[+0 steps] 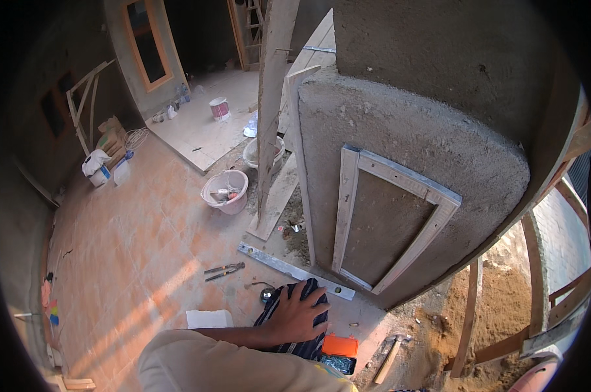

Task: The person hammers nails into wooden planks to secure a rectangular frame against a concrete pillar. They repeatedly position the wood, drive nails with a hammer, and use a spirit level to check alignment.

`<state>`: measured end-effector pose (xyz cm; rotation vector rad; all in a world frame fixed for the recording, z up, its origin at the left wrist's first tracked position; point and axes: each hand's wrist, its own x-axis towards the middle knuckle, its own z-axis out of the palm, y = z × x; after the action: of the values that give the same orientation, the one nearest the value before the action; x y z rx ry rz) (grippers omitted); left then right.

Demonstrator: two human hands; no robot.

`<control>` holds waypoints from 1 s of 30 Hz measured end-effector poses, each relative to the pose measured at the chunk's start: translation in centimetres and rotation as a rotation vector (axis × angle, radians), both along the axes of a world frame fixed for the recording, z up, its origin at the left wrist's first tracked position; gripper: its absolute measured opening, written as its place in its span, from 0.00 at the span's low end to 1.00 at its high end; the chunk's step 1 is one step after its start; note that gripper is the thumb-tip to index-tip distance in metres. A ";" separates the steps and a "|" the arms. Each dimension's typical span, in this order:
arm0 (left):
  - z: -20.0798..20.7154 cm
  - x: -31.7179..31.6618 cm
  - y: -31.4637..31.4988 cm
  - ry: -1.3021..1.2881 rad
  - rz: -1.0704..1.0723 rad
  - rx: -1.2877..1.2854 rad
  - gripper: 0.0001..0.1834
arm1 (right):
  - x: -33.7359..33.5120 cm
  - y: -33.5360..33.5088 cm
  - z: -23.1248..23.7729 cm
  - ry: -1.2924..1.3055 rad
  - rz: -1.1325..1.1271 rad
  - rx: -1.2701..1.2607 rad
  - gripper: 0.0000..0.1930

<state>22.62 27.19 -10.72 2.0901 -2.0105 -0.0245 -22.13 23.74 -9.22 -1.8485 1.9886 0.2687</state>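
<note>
My left hand (pixel 300 313) lies with spread fingers on dark striped cloth (pixel 318 349) that covers my bent knee. It holds nothing. My right hand is out of view. Beside the knee are a small round shiny metal object (pixel 266 294), a pair of pincers (pixel 223 270) and a white sheet (pixel 208 319). Just beyond, a long metal spirit level (pixel 295 271) lies at the foot of the plastered wall. To the right of the knee sits an orange-lidded box (pixel 339 346) of small metal pieces, with a wooden-handled hammer (pixel 389 360) farther right.
A pale four-sided frame (pixel 400 175) leans against the curved plastered wall (pixel 413 117). A tall plank (pixel 269 117) stands near a pink-white bucket (pixel 225 204) with tools in it. Timber poles (pixel 469 313) and sandy soil (pixel 505 294) lie right of the wall. Orange floor tiles (pixel 125 242) extend left.
</note>
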 end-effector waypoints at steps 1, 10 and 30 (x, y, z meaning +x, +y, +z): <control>-0.2 -0.1 0.4 0.001 0.017 0.012 0.28 | 0.0 0.1 0.3 -0.011 0.022 0.016 0.31; 0.4 -0.9 0.2 0.015 0.004 0.008 0.28 | 0.3 1.3 -2.6 0.074 -0.127 -0.100 0.23; 0.9 -1.6 0.8 0.052 -0.039 0.020 0.27 | 0.0 0.3 -2.3 0.130 0.002 -0.062 0.24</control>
<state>21.04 27.95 -9.83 2.0406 -2.0282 -0.1056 -22.09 24.03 -11.47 -1.9155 2.1037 0.3391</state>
